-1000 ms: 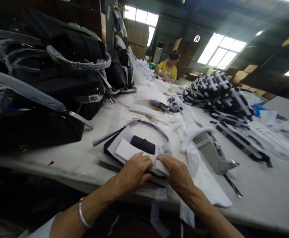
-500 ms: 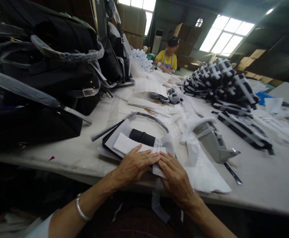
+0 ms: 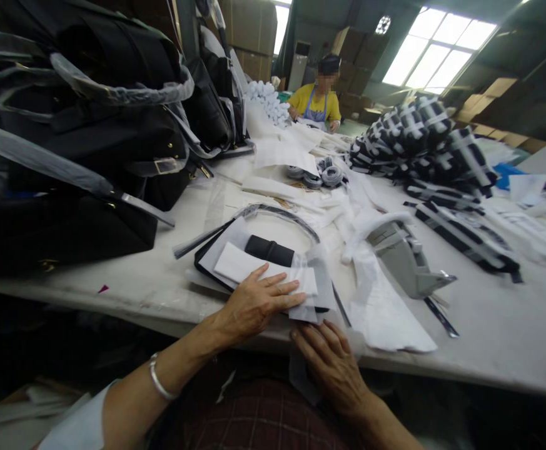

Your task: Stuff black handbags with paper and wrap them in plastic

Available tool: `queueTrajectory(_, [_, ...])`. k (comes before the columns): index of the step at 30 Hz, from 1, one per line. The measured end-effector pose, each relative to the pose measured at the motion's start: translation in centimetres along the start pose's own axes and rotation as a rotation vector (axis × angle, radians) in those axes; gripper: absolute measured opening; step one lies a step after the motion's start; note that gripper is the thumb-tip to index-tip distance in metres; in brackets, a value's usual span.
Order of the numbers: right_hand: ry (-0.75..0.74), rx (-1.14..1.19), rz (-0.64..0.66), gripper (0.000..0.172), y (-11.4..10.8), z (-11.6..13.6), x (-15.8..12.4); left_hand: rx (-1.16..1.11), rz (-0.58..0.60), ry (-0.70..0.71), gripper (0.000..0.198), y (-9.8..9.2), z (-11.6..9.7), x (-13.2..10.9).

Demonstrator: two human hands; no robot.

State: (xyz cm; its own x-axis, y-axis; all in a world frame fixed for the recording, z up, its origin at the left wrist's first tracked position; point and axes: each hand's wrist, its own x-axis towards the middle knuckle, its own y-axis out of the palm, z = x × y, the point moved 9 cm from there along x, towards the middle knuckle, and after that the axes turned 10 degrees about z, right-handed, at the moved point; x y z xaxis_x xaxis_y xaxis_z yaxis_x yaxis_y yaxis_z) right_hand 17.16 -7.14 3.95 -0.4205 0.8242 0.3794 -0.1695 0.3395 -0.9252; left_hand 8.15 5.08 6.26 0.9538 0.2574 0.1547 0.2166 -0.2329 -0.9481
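A flat black bag piece [image 3: 202,261] with a film-wrapped handle [image 3: 296,217] lies at the table's front edge. On it are translucent wrapping sheets, a black rolled piece [image 3: 269,250] and a folded white padding sheet [image 3: 239,262]. My left hand [image 3: 256,303] rests open on the padding, fingers spread and pressing flat. Just below the bag, at the table edge, my right hand [image 3: 331,359] has bent fingers closed at the top of a hanging translucent strip [image 3: 302,378]. My right thumb is hidden.
Black handbags [image 3: 85,150] with wrapped straps are piled at left. A grey tape dispenser [image 3: 401,259] and loose white wrapping [image 3: 385,312] lie at right. Behind are tape rolls [image 3: 331,175] and bundled black-and-white pieces [image 3: 408,134]. A co-worker [image 3: 317,103] sits across the table.
My right hand has left the padding and moved down to the table edge, its fingers bending. My left hand remains on the padding. The camera view has shifted slightly.
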Motion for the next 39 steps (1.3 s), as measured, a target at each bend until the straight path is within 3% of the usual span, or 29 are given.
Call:
queueTrajectory(8, [0.073,0.216,-0.124,0.027,-1.6,-0.2,1.4,0.046,-0.046,0.017,0.045,-0.1,-0.2,-0.1])
queueTrajectory(13, [0.076,0.427,-0.170,0.019,-2.2,0.9,2.1,0.048,-0.091,0.020,0.044,0.1,-0.1,-0.2])
queueTrajectory(18, [0.107,0.164,-0.300,0.027,-5.8,1.0,2.7,0.015,-0.088,0.009,0.043,0.0,-0.1,-0.2])
queueTrajectory(21, [0.152,0.027,-0.210,0.038,-6.6,-0.7,4.8,0.007,-0.120,0.014,0.041,-0.2,-0.2,-0.2])
queueTrajectory(23, [0.086,0.038,-0.119,0.035,-6.2,-1.3,6.4,0.004,-0.159,0.008,0.040,-0.5,-0.3,-0.3])
queueTrajectory(25, [0.018,0.093,-0.112,0.032,-6.1,-1.5,7.3,-0.002,-0.195,-0.006,0.038,-0.7,-0.3,-0.3])
queueTrajectory(33, [0.017,0.233,-0.166,0.027,-6.7,-0.9,7.0,0.007,-0.200,-0.031,0.041,-1.1,-0.4,-0.2])
queueTrajectory(39, [0.020,0.217,-0.076,0.025,-6.3,-0.8,6.8,0.013,-0.180,-0.031,0.038,-0.6,-0.2,-0.2])
